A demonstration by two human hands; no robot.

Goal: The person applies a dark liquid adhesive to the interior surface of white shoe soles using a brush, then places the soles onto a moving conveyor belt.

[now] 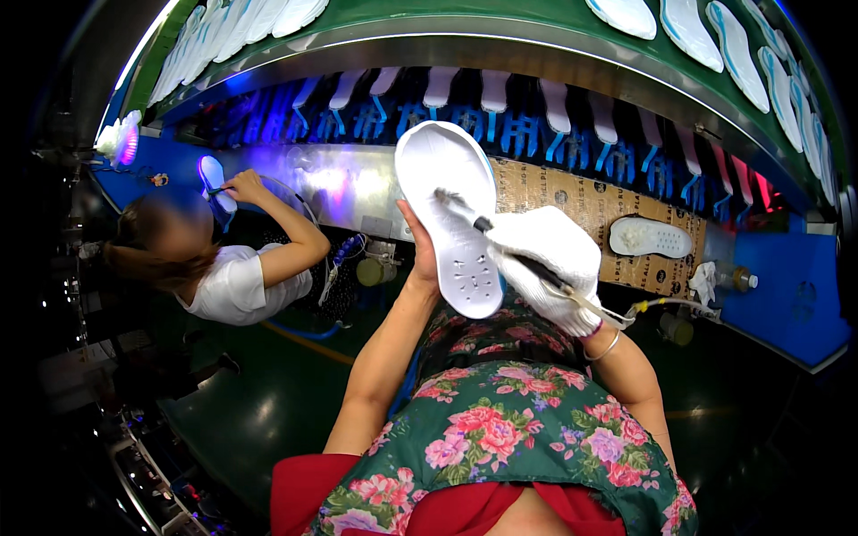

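Observation:
A white shoe sole with small holes at its narrower near end is held up, tilted, in front of me. My left hand is bare and grips the sole from its left edge and underneath; most of its fingers are hidden behind it. In a white knit glove, my right hand is closed round a dark-handled brush fed by a thin tube. The brush's blurred bristles touch the inner face of the sole, near its middle.
Another white sole lies on brown cardboard to the right. Hanging soles on blue holders line the rack ahead, below a green conveyor carrying more soles. A co-worker at left handles a lit sole. A blue panel stands far right.

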